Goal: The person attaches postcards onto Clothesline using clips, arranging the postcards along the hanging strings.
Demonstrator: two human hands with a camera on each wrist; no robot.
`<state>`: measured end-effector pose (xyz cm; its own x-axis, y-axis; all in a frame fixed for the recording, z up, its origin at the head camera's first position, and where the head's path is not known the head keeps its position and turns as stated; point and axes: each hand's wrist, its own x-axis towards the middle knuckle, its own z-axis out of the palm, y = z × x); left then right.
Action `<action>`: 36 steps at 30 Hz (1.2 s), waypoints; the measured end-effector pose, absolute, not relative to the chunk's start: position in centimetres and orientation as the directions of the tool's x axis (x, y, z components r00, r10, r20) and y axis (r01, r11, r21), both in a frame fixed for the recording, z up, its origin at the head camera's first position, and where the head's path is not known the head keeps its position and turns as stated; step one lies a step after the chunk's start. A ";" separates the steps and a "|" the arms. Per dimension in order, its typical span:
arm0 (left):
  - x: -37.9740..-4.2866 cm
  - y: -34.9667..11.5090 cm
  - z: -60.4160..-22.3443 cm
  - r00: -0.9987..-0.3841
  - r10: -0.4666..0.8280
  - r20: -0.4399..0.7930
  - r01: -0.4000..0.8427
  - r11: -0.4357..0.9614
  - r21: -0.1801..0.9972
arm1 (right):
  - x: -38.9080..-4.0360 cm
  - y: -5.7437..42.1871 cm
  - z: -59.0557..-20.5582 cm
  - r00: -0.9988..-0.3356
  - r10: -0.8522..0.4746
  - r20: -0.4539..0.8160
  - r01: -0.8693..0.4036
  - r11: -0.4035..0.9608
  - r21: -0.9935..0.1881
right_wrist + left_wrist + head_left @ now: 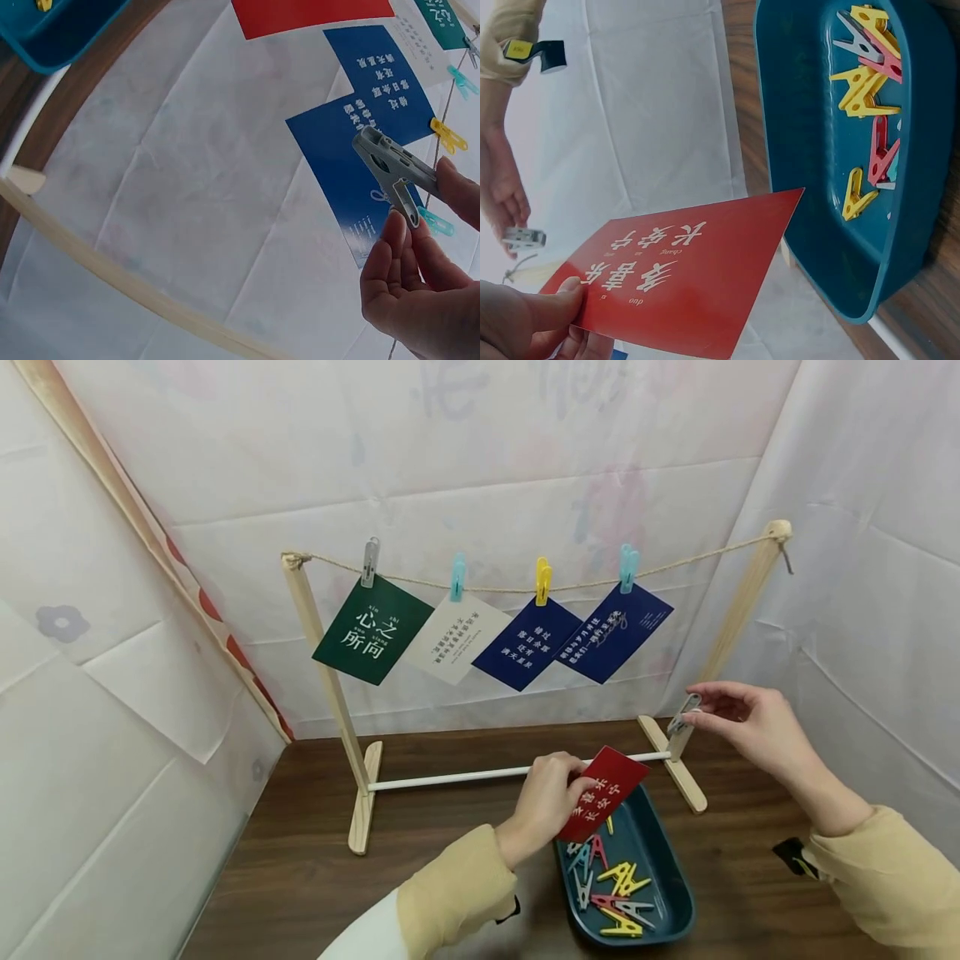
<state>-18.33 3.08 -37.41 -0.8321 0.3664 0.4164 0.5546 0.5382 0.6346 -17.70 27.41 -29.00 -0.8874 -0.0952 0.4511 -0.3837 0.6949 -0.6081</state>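
Note:
In the head view my left hand (553,793) pinches a red card (606,785) with white lettering, thumb on its printed face, above the tray's far end. My right hand (757,727) holds a grey clothespin (684,713) by its handles, near the rack's right post. The right wrist view shows that clothespin (394,174) between thumb and fingers. A twine line (697,558) carries a green card (372,631), a white card (459,639) and two blue cards (521,645), each hung from a clothespin; one clip is yellow (543,581).
A dark teal tray (678,893) with several coloured clothespins (622,878) stands on the brown wooden table (300,877). The wooden rack has a left post (330,685), a right post (738,610) and a white lower bar (450,776). Pale cloth (480,468) hangs behind.

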 end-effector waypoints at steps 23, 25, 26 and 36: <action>-21.2 7.6 -34.0 -0.843 0.369 0.392 0.538 0.610 0.581 | -20.8 27.1 -24.7 -0.901 -0.066 0.429 -0.327 0.753 -0.571; -21.4 8.0 -33.7 -0.841 0.364 0.400 0.539 0.617 0.573 | -21.1 27.0 -24.3 -0.901 -0.054 0.430 -0.318 0.757 -0.571; -21.4 8.2 -33.6 -0.839 0.362 0.406 0.542 0.619 0.568 | -21.2 27.0 -24.2 -0.901 -0.054 0.431 -0.318 0.759 -0.569; -22.1 9.6 -32.9 -0.835 0.354 0.421 0.546 0.627 0.556 | -22.4 27.2 -22.5 -0.904 -0.035 0.426 -0.296 0.770 -0.565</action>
<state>-22.09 9.57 -32.92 -0.8351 0.3544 0.4207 0.5461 0.6266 0.5561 -22.38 27.20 -22.51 -0.9040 -0.0350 0.4261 -0.2963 0.7698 -0.5653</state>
